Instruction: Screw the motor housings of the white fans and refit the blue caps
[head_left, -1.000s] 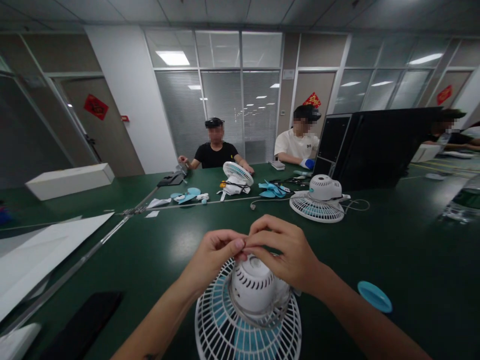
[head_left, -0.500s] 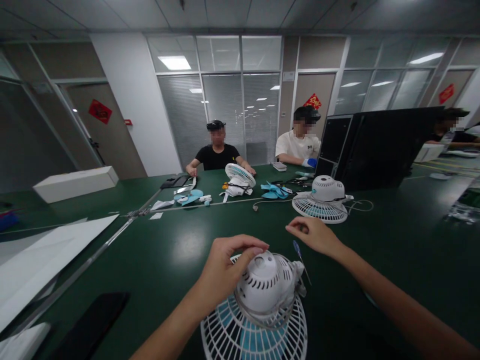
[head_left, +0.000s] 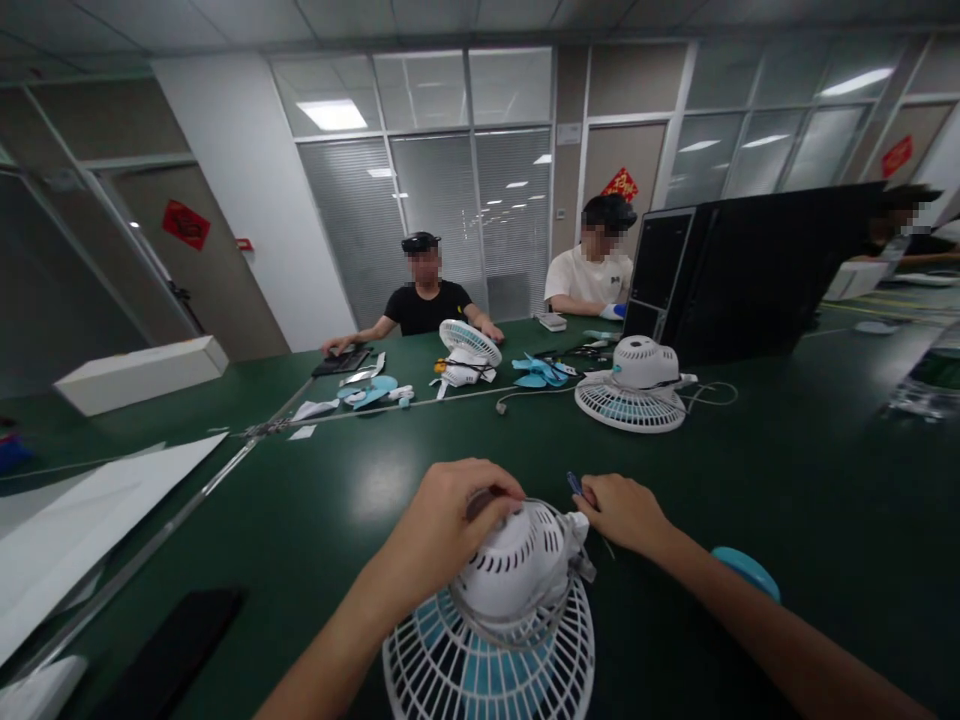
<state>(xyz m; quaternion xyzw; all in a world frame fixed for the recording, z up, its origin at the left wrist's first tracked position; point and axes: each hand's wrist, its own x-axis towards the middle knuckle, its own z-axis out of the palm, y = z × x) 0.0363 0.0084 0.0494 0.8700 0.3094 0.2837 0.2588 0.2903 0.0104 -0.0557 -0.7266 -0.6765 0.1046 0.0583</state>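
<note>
"Table (head_left: 330,560) is spreading beneath everything. What is lying nearest the fingers?"

"A white electric fan (head_left: 487,690) is resting cage-down below the left hand (head_left: 450,510), its motor housing (head_left: 499,575) rising to those fingertips. They are arching over its crown; whether they are pinching anything small, I can't tell."

"How heavy is it looking?"

"I'm judging it moderately heavy, the motor carrying most of that weight. The housing is seeming stiff but slick, so a palm spread around it is making the safer hold. Those thin cage ribs are looking more fragile, and the soft looped cable is offering nothing firm."

"And the right hand (head_left: 626,510)?"

"Its fingers are grasping a blue-handled screwdriver (head_left: 574,484) just beside the fan, the slim shaft slanting out below them. It is seeming light and rigid, its handle providing the surest grip."
</note>
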